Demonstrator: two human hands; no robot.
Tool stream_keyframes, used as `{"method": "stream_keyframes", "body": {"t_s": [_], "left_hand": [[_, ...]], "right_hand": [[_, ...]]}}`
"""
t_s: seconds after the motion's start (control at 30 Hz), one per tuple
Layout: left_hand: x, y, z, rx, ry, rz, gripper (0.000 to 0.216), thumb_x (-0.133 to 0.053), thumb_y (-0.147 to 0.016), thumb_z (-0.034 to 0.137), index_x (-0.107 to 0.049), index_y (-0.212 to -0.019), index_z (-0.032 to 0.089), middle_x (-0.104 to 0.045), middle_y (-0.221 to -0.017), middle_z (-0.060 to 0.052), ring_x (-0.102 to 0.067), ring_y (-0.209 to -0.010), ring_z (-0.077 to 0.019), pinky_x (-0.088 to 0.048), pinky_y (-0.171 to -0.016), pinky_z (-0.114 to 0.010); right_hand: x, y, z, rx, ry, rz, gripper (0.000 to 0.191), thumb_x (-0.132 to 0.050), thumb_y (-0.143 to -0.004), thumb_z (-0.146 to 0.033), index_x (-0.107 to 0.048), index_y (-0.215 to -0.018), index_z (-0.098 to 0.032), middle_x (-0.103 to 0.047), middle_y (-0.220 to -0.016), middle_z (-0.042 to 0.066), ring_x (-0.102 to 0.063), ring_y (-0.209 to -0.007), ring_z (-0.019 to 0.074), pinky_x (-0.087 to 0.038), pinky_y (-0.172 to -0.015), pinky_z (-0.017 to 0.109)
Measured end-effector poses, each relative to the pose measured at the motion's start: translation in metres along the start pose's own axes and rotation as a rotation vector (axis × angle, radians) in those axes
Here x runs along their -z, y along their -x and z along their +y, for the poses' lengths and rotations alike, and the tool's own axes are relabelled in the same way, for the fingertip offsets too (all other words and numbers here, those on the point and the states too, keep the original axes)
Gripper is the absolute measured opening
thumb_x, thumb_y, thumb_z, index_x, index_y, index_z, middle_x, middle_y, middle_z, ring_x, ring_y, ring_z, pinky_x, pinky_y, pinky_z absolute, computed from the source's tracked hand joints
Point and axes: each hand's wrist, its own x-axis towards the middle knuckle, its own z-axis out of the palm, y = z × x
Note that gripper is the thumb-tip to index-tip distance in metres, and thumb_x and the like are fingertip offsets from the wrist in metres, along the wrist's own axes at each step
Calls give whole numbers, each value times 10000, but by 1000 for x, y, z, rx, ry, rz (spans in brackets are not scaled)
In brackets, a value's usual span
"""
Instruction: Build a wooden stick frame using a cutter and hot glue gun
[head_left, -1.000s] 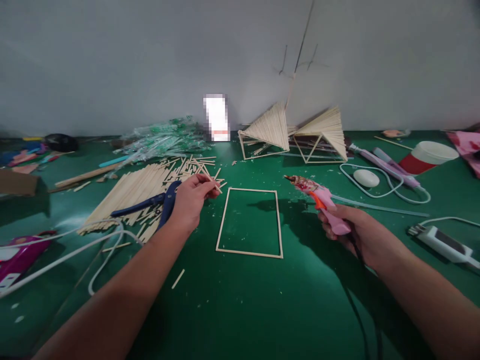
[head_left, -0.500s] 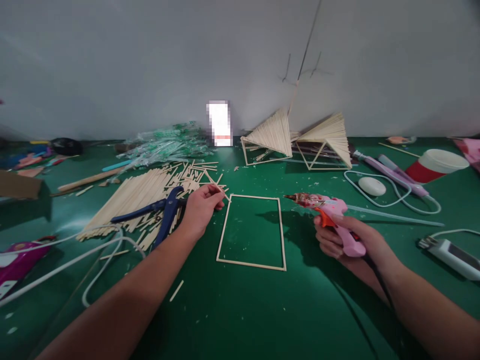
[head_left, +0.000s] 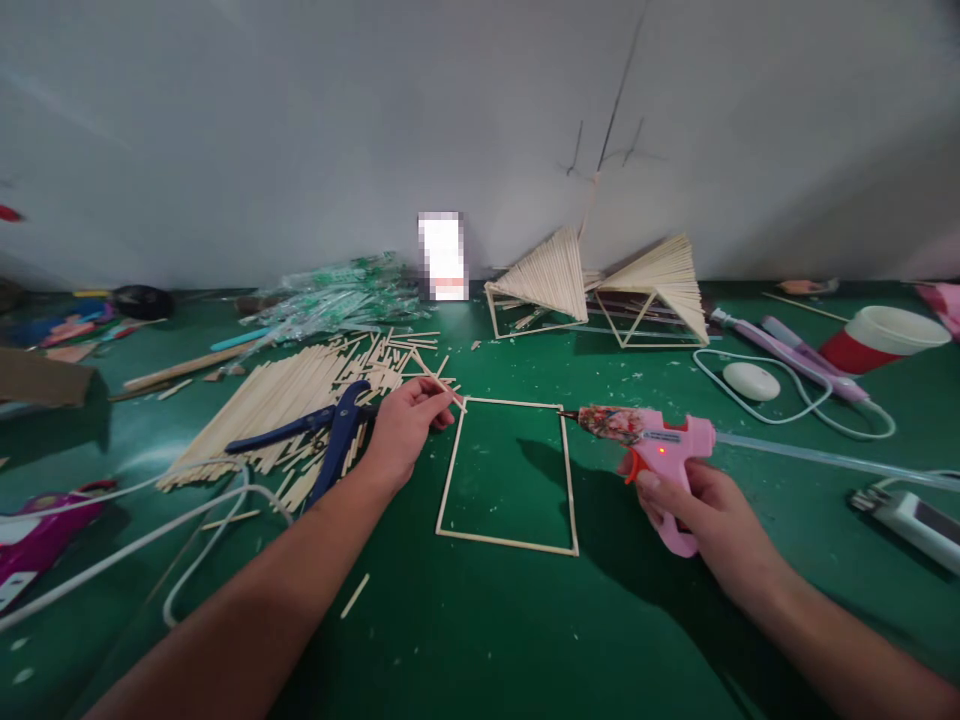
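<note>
My left hand (head_left: pixel 411 420) pinches a thin wooden stick (head_left: pixel 457 400), whose tip is at the far left corner of a square stick frame (head_left: pixel 510 543). The frame lies flat on the green table. In my right hand (head_left: pixel 709 510) is a pink hot glue gun (head_left: pixel 675 440), its red light lit and a clear glue stick out of its back. Its dark nozzle points left, at the frame's far right corner; whether it touches cannot be told. Blue-handled cutters (head_left: pixel 341 425) rest beside my left wrist, on loose sticks.
A pile of sticks (head_left: pixel 251 400) spreads at the left. Clear plastic wrappers (head_left: pixel 337 290) and a bright blurred screen (head_left: pixel 444 255) are behind. Two stick-built models (head_left: pixel 551 275) stand by the wall. A red-and-white cup (head_left: pixel 870 340), white cables and a purple tool (head_left: pixel 52 525) lie around.
The glue gun has turned upright and its nozzle has come to the frame's far right corner. My left hand keeps the stick in about the same place. The view has shifted slightly.
</note>
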Motion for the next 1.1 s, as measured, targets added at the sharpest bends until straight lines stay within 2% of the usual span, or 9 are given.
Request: {"method": "stream_keyframes", "body": {"t_s": [0.17,0.27,0.37,0.5,0.57,0.67,0.87,1.1], "left_hand": [[7,-2,1,78,180,35,218,-709,-665,269,-664,-831,135,-681,-774,-27,-514,-513,-54,-411,-509,-183],[12,-5,2,131,262,65,238,-709,-659,256,-661,-851,124,-676,-769,-32,-499,-505,-47,-429,-503,-177],[16,-7,3,163,311,85,212,-692,-668,239,-662,-840,119,-667,-759,-31,-488,-499,-40,-430,-490,-167],[18,-7,2,168,328,80,188,-686,-667,241,-658,-812,125,-666,-754,-34,-492,-498,-48,-432,-482,-177],[17,-6,2,151,316,73,189,-693,-657,250,-652,-795,129,-669,-761,-37,-498,-502,-55,-438,-492,-190],[12,-3,1,105,280,84,202,-709,-633,265,-635,-765,131,-665,-768,-33,-517,-523,-62,-438,-514,-198],[-1,-6,-3,-23,163,241,194,-693,-632,286,-595,-735,154,-546,-581,40,-488,-479,-73,-372,-464,-194],[-3,-17,0,-172,-33,207,120,-677,-674,255,-616,-734,171,-578,-603,30,-510,-503,-97,-404,-506,-219]], "right_hand": [[-3,4,-5,98,228,114,308,-628,-711,-516,-605,-657,-213,-542,-563,17,-497,-523,176,-399,-483,296],[-4,5,-6,115,281,95,322,-589,-730,-532,-567,-611,-233,-486,-510,6,-457,-468,170,-374,-436,298],[-7,5,-7,129,230,40,350,-579,-725,-557,-510,-574,-249,-425,-481,-8,-412,-442,160,-350,-405,295],[-11,4,-6,132,258,-11,364,-553,-751,-546,-490,-553,-248,-430,-465,-15,-408,-426,150,-369,-404,289],[-12,4,-6,164,291,-18,355,-530,-774,-528,-525,-570,-238,-506,-485,0,-481,-456,163,-418,-450,292],[-16,3,-11,200,224,-26,341,-512,-792,-515,-594,-657,-213,-623,-591,32,-582,-529,183,-462,-505,290],[-38,-12,-37,111,140,-97,344,-546,-788,-498,-612,-742,-163,-621,-608,34,-527,-458,130,-397,-429,253],[-78,-54,-45,135,130,-188,291,-548,-815,-440,-579,-719,-167,-630,-634,30,-527,-459,105,-399,-425,232]]}}
